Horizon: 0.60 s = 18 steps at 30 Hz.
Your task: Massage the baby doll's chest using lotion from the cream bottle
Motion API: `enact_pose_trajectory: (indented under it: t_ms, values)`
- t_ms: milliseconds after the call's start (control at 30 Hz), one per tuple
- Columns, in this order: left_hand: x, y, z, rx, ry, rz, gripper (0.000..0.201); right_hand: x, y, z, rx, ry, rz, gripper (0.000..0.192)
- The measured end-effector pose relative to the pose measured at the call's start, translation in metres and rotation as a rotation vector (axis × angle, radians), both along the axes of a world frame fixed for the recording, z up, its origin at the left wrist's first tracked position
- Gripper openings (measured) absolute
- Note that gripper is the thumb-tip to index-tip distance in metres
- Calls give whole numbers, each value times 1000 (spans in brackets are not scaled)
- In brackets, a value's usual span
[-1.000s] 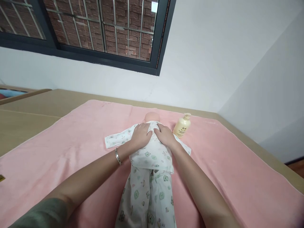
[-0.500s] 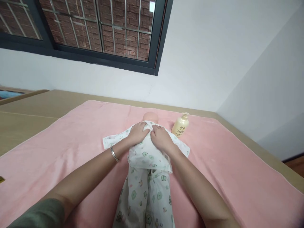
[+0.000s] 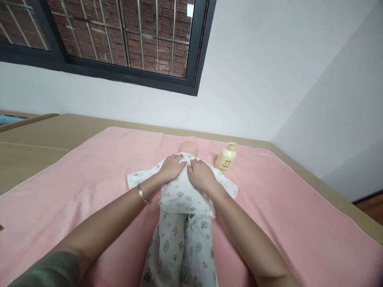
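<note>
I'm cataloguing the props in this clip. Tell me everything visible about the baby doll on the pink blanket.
The baby doll lies lengthwise on the pink blanket, head away from the camera, only a bald, peach-toned crown showing. It wears a white cloth top and trousers printed with small green bear figures; both sleeves spread sideways. The left hand and right hand rest flat on its upper torso near the collar. A cream pump bottle stands just to its right, not touching. Its face and feet are out of sight.
</note>
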State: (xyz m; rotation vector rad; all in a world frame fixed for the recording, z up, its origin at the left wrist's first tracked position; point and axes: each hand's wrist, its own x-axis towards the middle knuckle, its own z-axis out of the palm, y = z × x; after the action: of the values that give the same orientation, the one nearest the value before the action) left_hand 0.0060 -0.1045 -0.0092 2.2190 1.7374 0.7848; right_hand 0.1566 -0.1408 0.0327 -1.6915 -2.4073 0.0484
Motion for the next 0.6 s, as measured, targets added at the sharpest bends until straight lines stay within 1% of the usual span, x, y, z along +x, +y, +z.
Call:
enact_pose_trajectory:
  t_ms: [67, 133, 200, 300, 400, 467, 533, 600]
  values:
    - [-4, 5, 1, -14, -9, -22, 43, -2, -5, 3, 7, -8, 34, 41]
    - [-3, 3, 3, -8, 11, -22, 44, 1, -2, 4, 0, 30, 49, 39]
    - [3, -5, 2, 17, 54, 1, 46, 8, 7, 2, -21, 95, 52, 38]
    - [17, -23, -1, 102, 141, 31, 47, 19, 24, -3, -63, 174, -10, 38]
    - [25, -35, -4, 182, 172, 46, 47, 22, 32, -7, -84, 188, -56, 42]
    - [23, -33, -3, 173, 140, 41, 45, 17, 27, -6, -65, 132, -57, 43]
    - [16, -24, 0, 122, 82, 19, 42, 8, 14, -4, -33, 53, -56, 44]
    - [7, -13, 4, 55, 20, -11, 39, -1, -2, -2, -6, -9, -28, 44]
